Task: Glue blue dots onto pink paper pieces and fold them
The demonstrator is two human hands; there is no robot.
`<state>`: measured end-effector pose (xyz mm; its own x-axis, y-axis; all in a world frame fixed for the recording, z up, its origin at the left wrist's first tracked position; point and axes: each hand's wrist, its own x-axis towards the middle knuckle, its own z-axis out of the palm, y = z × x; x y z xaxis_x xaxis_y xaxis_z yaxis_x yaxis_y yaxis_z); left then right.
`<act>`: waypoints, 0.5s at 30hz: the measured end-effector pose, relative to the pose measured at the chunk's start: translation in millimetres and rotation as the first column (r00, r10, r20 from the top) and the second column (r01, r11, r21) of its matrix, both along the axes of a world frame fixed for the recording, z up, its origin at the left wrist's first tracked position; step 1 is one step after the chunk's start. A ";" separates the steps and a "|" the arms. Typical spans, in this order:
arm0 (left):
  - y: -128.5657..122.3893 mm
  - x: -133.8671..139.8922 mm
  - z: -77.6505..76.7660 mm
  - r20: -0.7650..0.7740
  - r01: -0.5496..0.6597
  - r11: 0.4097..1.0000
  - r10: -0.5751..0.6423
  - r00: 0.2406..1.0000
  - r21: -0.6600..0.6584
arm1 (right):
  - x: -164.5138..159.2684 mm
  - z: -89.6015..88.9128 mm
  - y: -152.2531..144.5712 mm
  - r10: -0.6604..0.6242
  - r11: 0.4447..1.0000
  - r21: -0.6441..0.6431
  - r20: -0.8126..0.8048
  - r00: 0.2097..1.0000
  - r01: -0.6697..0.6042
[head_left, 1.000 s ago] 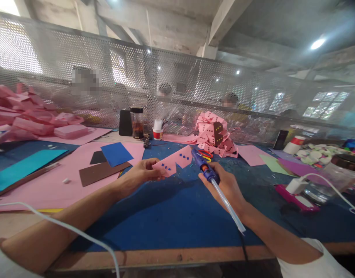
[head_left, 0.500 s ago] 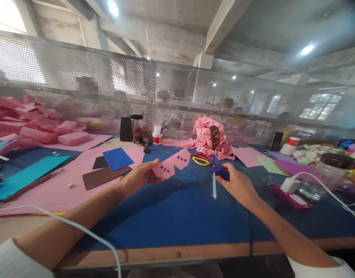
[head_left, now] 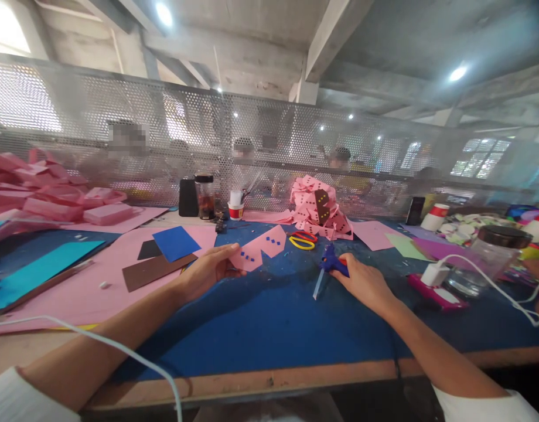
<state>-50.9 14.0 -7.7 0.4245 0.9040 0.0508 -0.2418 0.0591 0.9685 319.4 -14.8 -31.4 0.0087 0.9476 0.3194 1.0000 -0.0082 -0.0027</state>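
My left hand (head_left: 214,266) pinches the left end of a pink paper cutout (head_left: 251,257), a notched strip with small dark blue squares in two rows. To the right, my right hand (head_left: 361,278) is wrapped round a blue glue gun (head_left: 333,261). A clear glue stick (head_left: 318,285) sticks out of the gun toward me, over the blue mat (head_left: 269,334). Scissors with red and yellow handles (head_left: 302,240) lie just beyond, between the two hands.
Pink sheets with a blue card (head_left: 176,243) and a brown card (head_left: 157,272) lie at left. A heap of dotted pink cutouts (head_left: 316,208) stands at the back. At right are a lidded jar (head_left: 489,264) and a magenta power strip (head_left: 437,292). A white cable (head_left: 120,346) crosses my left forearm.
The glue gun has turned in my right hand, so its glue stick now slants down to the left. My left hand keeps the pink cutout nearly in place. The view has shifted slightly.
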 end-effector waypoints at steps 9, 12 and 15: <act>1.9 -2.2 -4.9 -0.034 0.000 1.000 0.000 0.999 0.018 | 3.1 -1.2 -3.3 0.055 0.997 -0.058 0.063 0.997 -0.051; 2.3 -2.6 -6.1 -0.060 0.011 1.000 -0.010 0.998 0.027 | 4.4 3.3 -7.6 0.064 0.998 0.007 0.167 0.984 -0.066; 2.0 -1.8 -6.6 -0.086 0.024 0.999 -0.021 0.996 0.039 | 0.8 19.1 -12.4 0.039 0.978 0.192 0.202 0.979 -0.079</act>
